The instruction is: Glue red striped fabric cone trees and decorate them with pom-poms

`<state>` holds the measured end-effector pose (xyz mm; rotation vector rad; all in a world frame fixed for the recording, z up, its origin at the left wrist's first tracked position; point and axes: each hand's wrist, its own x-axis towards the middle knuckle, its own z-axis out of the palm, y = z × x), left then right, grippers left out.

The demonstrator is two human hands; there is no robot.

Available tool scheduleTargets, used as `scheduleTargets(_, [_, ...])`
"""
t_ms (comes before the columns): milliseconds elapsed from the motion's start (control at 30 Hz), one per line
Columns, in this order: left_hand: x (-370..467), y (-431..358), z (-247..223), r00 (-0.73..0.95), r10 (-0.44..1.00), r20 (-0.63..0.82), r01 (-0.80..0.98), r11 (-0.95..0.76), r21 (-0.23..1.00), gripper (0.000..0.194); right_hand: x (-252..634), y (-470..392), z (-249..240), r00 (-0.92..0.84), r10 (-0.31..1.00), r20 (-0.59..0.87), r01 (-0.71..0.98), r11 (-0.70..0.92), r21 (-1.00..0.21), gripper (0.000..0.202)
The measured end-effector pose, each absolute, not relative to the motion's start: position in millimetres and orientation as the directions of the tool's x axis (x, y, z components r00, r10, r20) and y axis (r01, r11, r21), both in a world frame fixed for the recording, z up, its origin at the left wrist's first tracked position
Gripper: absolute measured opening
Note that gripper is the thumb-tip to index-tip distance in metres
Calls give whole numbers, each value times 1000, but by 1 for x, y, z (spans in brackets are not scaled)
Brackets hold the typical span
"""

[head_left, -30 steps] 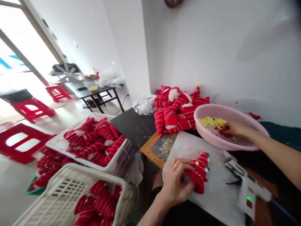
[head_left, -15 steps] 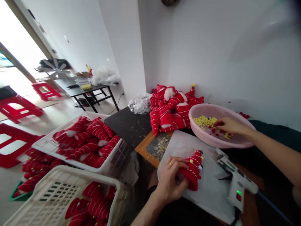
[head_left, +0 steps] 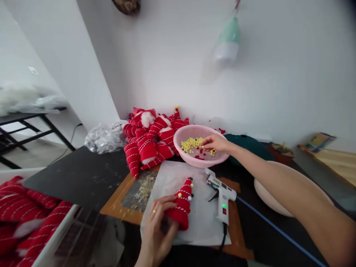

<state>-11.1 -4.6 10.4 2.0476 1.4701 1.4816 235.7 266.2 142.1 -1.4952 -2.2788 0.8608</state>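
Thumb and fingers of my left hand [head_left: 160, 222] grip the wide end of a red cone [head_left: 182, 205] with white stitched lines and small yellow, green and white pompoms. The cone lies over a white sheet [head_left: 204, 222]. My right hand [head_left: 213, 143] is over the pink basket [head_left: 191, 160], its fingertips pinched together among yellow pompoms [head_left: 191, 144] and red ones; what they hold is too small to make out. Right of the cone, a white glue gun [head_left: 222, 194] with a green light rests on the sheet.
Red striped stuffed pieces [head_left: 147, 146] are heaped behind the sheet, beside crumpled clear plastic [head_left: 104, 137]. A white crate [head_left: 59, 230] of red pieces stands at lower left. At right are a dark green item [head_left: 250, 146] and a pale round container [head_left: 274, 185].
The view has swung to the right, so the table things appear further left. My left hand still grips the cone, and my right hand is still at the pink basket.
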Motion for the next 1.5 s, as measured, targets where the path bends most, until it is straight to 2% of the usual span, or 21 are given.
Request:
scheduleTargets(200, [-10, -7, 12, -3, 811, 584, 597, -468, 652, 25, 238, 282, 132, -407, 910, -80, 848, 344, -402, 24])
scheduleTargets(333, [-9, -7, 13, -10, 811, 585, 592, -466, 657, 24, 230, 286, 121, -406, 894, -189, 893, 344, -291, 4])
scheduleTargets(500, [-9, -6, 12, 1, 817, 577, 583, -469, 664, 26, 217, 287, 111, -364, 888, -281, 924, 309, -224, 23])
scheduleTargets(600, [-9, -6, 11, -6, 812, 584, 576, -474, 666, 26, 217, 287, 113, -359, 896, -262, 922, 297, -249, 22])
scheduleTargets(733, [-9, -6, 11, 3, 806, 592, 580, -484, 655, 25, 224, 284, 122, -401, 905, -141, 870, 328, -368, 1])
scheduleTargets(867, [-11, -5, 10, -21, 816, 578, 568, -466, 678, 23, 225, 263, 133, -457, 890, -7, 751, 382, -538, 14])
scheduleTargets(1100, [-14, -2, 7, -73, 861, 503, 495, -407, 768, 25, 209, 169, 144, -572, 807, 146, 478, 473, -740, 10])
scheduleTargets(1200, [-13, -2, 7, -82, 866, 494, 495, -394, 774, 23, 204, 138, 132, -660, 741, 125, 414, 497, -763, 14])
scheduleTargets(1333, [-12, -2, 7, -82, 877, 474, 488, -380, 786, 22, 200, 127, 112, -684, 724, 89, 437, 505, -744, 14])
scheduleTargets(1500, [-12, -1, 7, -82, 878, 471, 491, -376, 786, 23, 194, 127, 102, -699, 705, 119, 425, 543, -724, 15])
